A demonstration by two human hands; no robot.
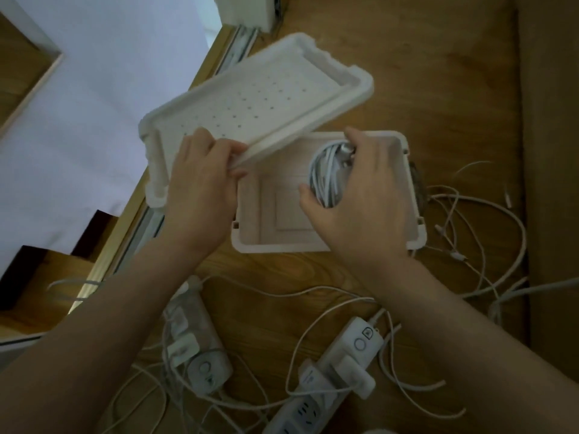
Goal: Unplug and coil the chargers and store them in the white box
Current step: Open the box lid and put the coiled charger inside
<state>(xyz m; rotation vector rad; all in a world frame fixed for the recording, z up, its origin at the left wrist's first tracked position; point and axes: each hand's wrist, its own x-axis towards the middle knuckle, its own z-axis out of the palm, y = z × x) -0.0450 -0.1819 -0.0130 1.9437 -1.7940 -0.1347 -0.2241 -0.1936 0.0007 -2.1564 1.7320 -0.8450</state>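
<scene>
Coiled charger [325,175] gripped by right hand [363,198] inside white box [279,246], lid [250,98] by left hand [200,189]

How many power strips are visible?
2. One power strip lies left of bottom centre; the other power strip runs diagonally right of it. Others may be hidden.

The left hand [200,186] grips the perforated white lid [260,98] tilted up, while the right hand [360,195] holds a coiled charger cable [326,173] inside the open white box [413,220], power strips [344,364] near.

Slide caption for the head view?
Left hand holds perforated white plastic lid; right hand holds coiled white charger cable over open white box.
</scene>
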